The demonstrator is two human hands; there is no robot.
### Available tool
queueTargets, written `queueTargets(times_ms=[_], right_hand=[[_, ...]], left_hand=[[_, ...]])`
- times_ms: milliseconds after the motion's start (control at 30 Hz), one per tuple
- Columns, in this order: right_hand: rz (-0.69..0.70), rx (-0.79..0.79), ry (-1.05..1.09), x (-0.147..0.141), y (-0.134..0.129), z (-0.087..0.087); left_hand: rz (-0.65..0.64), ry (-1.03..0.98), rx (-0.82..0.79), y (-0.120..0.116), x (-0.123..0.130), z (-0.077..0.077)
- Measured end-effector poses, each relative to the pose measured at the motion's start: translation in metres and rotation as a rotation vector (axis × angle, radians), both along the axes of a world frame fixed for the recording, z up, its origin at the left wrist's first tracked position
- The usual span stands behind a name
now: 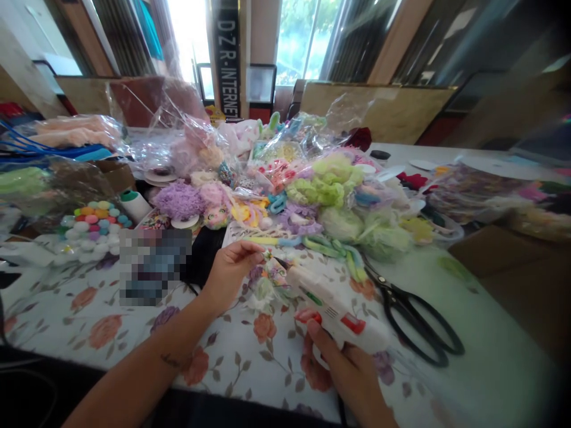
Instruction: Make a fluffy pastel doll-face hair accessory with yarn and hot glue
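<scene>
My right hand [345,368] is closed round the handle of a white glue gun [334,303] with a red trigger. The gun's dark nozzle points up and left, close to a small flower piece [267,255] pinched between the thumb and fingers of my left hand [236,264]. Nozzle and flower piece look almost in contact; I cannot tell if they touch. Just below lies a small bunch of flowers and pale netting [265,291] on the flowered tablecloth [214,351]. Whether the piece in my left hand joins that bunch is unclear.
Black-handled scissors [414,318] lie open right of the glue gun. Fuzzy green and yellow stems [334,246] lie behind it. A heap of ribbons, netting and plastic bags [325,178] spans the back. Pompoms [93,229] and a thread spool [134,205] stand left; a cardboard box [504,279] stands right.
</scene>
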State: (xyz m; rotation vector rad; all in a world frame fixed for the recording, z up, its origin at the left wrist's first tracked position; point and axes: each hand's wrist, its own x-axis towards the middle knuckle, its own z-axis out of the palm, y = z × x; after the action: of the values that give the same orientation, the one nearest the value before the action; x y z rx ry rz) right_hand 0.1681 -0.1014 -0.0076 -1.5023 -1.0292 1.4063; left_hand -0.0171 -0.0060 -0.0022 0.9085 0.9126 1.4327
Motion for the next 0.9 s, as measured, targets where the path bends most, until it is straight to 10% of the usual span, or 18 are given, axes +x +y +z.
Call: queueTargets(times_ms=[900], right_hand=[[0.057,-0.050,-0.104,-0.0005,0.0035,0.0062]], left_hand=[[-0.017,0.053,0.018,0.0001,-0.0005,-0.0036]])
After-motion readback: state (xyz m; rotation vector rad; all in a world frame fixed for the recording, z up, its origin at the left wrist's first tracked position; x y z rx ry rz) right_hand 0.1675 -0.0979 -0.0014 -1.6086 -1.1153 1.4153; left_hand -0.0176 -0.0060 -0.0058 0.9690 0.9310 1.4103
